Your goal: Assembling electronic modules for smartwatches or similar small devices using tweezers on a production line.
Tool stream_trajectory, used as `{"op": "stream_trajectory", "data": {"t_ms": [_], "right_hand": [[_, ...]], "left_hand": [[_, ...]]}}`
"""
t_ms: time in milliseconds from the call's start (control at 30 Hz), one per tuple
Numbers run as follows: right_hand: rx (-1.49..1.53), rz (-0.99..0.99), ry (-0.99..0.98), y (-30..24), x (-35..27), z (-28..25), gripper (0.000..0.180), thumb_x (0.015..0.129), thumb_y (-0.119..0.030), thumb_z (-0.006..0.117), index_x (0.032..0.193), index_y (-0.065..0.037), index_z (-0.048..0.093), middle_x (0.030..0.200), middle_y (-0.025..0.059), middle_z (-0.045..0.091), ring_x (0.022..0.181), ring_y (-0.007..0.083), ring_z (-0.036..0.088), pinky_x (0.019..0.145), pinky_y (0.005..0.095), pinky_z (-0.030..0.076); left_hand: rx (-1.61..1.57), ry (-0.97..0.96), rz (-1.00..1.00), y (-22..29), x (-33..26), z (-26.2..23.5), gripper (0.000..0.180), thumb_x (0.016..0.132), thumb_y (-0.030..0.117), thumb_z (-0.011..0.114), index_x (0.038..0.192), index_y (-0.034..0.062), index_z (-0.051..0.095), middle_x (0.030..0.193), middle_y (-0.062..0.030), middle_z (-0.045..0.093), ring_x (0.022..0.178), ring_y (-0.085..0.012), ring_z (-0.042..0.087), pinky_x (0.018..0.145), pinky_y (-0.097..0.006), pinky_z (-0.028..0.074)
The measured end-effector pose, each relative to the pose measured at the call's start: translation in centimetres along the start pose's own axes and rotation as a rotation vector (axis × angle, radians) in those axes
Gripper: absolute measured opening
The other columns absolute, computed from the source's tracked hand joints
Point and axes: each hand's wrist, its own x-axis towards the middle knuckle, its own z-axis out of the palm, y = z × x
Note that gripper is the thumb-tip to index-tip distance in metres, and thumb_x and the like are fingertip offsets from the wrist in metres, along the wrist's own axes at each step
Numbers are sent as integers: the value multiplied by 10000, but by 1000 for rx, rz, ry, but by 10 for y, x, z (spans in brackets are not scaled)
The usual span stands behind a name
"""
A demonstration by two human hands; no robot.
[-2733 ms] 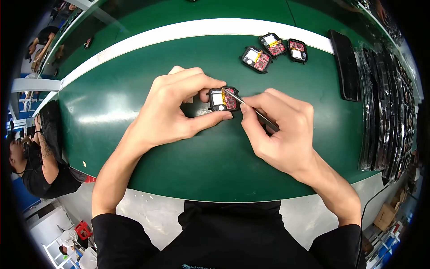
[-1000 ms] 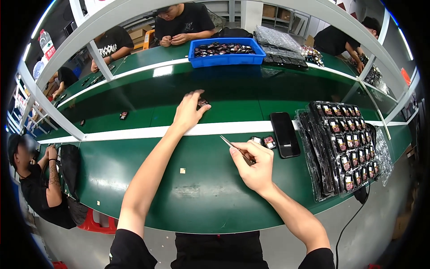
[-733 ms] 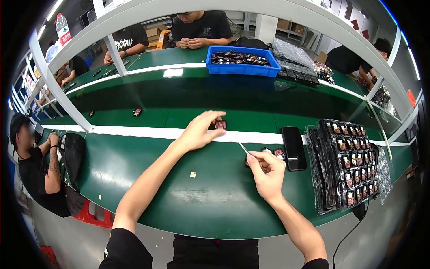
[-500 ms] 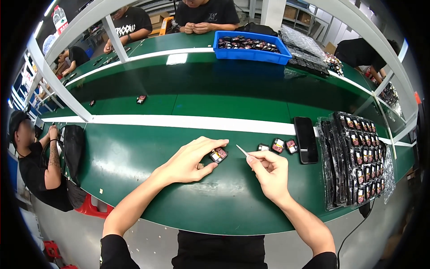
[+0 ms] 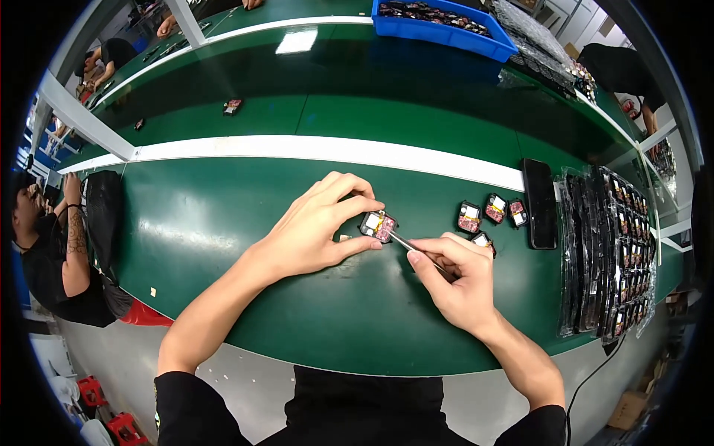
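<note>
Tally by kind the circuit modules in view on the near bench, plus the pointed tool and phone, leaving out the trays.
Circuit modules: 5 (1 at the left hand, 4 loose near the phone)
Pointed metal tool in the right hand: 1
Black phone: 1
Total: 7

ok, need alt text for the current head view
A person's left grip holds a small black device; the right grip points a metal tool at its red board, over a green bench. To the right: four similar devices, a phone and stacked black trays; a blue bin stands beyond.
</note>
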Motion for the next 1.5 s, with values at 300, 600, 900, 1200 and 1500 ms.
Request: {"op": "stream_trajectory", "data": {"t_ms": [300, 600, 900, 1200, 1500], "right_hand": [[77, 41, 23, 19, 5, -8, 60, 956, 15, 795, 1003, 46, 815, 714, 1, 678, 591, 14, 541, 517, 238, 367], [-80, -6, -70, 7, 9, -8, 44, 911, 15, 779, 941, 39, 801, 709, 41, 675, 538, 69, 560, 486, 261, 388], [-90, -15, -63, 5, 10, -6, 38, 911, 30, 784, 947, 38, 788, 716, 45, 674, 532, 68, 560, 477, 268, 391], [-207, -188, 10, 10, 6, -9, 169, 845, 50, 843, 1011, 24, 827, 724, 46, 636, 503, 119, 538, 451, 295, 374], [-276, -272, 0, 11, 8, -5, 226, 829, 45, 865, 1052, 17, 833, 752, 61, 640, 551, 173, 590, 471, 336, 452]], "left_hand": [[-151, -80, 11, 5, -3, 8, 512, 794, 246, 1005, 1240, 87, 811, 1052, -16, 707, 845, -183, 566, 819, -327, 462], [-177, -71, 17, 3, -1, 9, 532, 774, 192, 1012, 1258, 71, 828, 1056, -27, 705, 754, -152, 524, 656, -305, 450], [-169, -72, 9, 2, -1, 10, 547, 758, 165, 1015, 1265, 73, 833, 1051, -29, 705, 779, -167, 533, 615, -304, 458], [-144, -57, 5, 3, 0, 6, 533, 740, 160, 1018, 1225, 54, 823, 877, -36, 658, 701, -152, 498, 669, -314, 425], [-156, -30, -8, 6, 0, 9, 513, 732, 165, 1021, 1197, 55, 834, 883, -27, 668, 687, -148, 478, 667, -312, 411]]}}
